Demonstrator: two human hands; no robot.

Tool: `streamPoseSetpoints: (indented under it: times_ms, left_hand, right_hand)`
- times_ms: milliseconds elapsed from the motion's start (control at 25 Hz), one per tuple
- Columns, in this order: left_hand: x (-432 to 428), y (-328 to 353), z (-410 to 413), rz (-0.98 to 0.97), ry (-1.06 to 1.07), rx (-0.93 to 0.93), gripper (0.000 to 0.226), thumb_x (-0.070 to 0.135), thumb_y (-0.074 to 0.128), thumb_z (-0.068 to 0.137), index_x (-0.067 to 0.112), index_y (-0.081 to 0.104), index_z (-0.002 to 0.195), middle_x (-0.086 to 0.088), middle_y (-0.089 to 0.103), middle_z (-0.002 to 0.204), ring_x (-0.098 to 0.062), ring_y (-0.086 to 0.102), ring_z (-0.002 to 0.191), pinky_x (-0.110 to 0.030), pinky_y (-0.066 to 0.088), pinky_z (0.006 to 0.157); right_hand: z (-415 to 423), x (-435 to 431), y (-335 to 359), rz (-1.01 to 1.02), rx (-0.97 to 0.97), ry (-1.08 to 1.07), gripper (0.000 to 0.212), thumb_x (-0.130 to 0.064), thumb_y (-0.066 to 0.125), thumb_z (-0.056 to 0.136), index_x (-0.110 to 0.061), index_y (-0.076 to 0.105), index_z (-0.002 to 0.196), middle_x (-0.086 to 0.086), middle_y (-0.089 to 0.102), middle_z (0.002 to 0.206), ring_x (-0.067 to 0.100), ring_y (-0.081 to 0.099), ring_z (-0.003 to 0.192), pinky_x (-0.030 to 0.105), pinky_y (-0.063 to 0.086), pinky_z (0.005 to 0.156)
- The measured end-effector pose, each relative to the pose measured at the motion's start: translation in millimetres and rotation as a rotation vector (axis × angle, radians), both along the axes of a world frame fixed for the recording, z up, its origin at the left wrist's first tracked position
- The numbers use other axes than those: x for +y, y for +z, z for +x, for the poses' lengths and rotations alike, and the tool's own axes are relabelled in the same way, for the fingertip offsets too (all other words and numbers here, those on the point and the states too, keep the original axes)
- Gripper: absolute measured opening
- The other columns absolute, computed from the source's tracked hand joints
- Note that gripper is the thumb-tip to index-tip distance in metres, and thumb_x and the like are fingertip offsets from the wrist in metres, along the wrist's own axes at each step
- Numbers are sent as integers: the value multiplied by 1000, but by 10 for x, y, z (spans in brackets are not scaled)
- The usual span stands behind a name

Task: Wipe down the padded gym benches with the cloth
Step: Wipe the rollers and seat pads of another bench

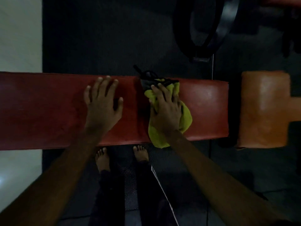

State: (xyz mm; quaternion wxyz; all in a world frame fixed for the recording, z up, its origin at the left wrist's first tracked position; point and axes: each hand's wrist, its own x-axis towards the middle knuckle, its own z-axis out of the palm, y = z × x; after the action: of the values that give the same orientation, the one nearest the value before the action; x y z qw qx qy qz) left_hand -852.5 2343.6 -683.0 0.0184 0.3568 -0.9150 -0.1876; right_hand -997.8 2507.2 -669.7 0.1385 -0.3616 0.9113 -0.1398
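Yellow-green cloth (pixel 185 117) lay bunched on the red padded bench (pixel 40 111), pressed under the right hand (pixel 164 110), fingers spread; the left hand (pixel 101 101) rested flat, fingers apart, just beside. Soft and light, it probably slid best under a flat palm.

The left hand (pixel 102 101) is lying flat with fingers spread on the middle of the red padded bench (pixel 48 111). Nearer the bench's right end, the right hand (pixel 164 110) is pressing a yellow-green cloth (pixel 185 116) onto the padding. At the bench's far edge a black strappy object (pixel 146 79) is touching the cloth. An orange-brown pad (pixel 263 108) is sitting just beyond the bench's right end, and two bare feet (pixel 102 157) are standing at its near side.
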Motion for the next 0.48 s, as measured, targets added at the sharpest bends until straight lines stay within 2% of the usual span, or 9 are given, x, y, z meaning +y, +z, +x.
streamPoseSetpoints:
  times_ms: [120, 200, 280, 360, 480]
  left_hand:
    - [-503, -33, 338, 14, -12, -118, 63, 55, 35, 97, 31, 30, 155, -10, 23, 164, -30, 14, 152, -55, 6, 119]
    - [-613, -108, 460, -6, -120, -144, 64, 58, 28, 99, 34, 21, 158, -9, 17, 166, -30, 11, 153, -55, 6, 119]
    - [-574, -168, 502, -58, -132, -128, 64, 56, 27, 100, 33, 19, 159, -9, 16, 166, -31, 13, 153, -53, 7, 120]
    - [-544, -172, 505, -68, -105, -100, 63, 54, 31, 100, 32, 23, 158, -9, 20, 166, -31, 16, 152, -51, 8, 120]
    - [-566, -157, 524, -39, -102, -73, 63, 56, 33, 100, 32, 27, 158, -7, 21, 165, -29, 17, 152, -49, 7, 120]
  right_hand:
    - [-207, -63, -9, -29, 24, -111, 53, -44, 51, 99, -30, 45, 150, -7, 39, 157, 26, 31, 147, 57, 25, 120]
    - [-281, -249, -36, -49, 46, -319, 53, -46, 50, 98, -29, 46, 148, -5, 40, 156, 28, 35, 146, 58, 30, 117]
    - [-171, -544, -37, 5, 65, -465, 54, -46, 48, 97, -28, 46, 147, -2, 42, 155, 35, 39, 141, 58, 38, 109]
    - [69, -774, -12, 35, 47, -347, 54, -46, 48, 98, -27, 45, 148, -2, 41, 155, 37, 37, 141, 57, 38, 109]
    - [340, -689, 37, 53, 14, 87, 56, -45, 48, 100, -29, 40, 153, -5, 35, 160, 35, 27, 149, 54, 35, 113]
